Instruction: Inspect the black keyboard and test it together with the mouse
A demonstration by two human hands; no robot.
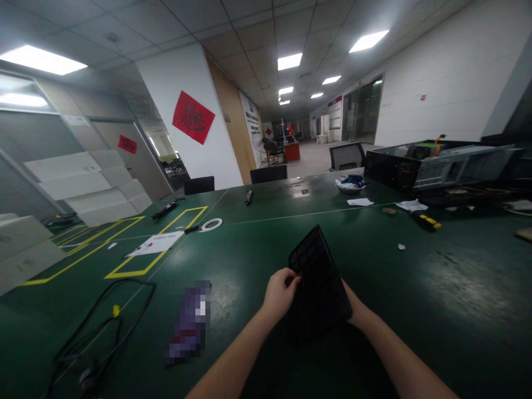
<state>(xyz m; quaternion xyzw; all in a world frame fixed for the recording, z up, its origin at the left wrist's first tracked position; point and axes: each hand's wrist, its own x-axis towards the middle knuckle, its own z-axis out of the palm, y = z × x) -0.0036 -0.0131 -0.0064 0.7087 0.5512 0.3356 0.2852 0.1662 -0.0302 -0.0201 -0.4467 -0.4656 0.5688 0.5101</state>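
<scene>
A flat black rectangular panel [318,277] with a raised rim and a grid of squares on its face is tilted up above the green table. My right hand [354,303] grips it from behind along the right edge, its fingers mostly hidden by the panel. On the left side, my left hand [283,291] is closed, thumb and forefinger pinched together against the gridded face. Whatever lies between those fingertips is too small or dark to make out. A purple blurred-out item [189,324] lies on the table left of my left forearm.
Black cable [120,327] loops across the near left of the green table [249,255]. A white ring [211,224], a paper sheet [155,244] and a small dark cylinder [249,197] lie beyond. At right are a yellow-tipped tool [430,221], a bowl [350,185] and an opened computer case [440,166].
</scene>
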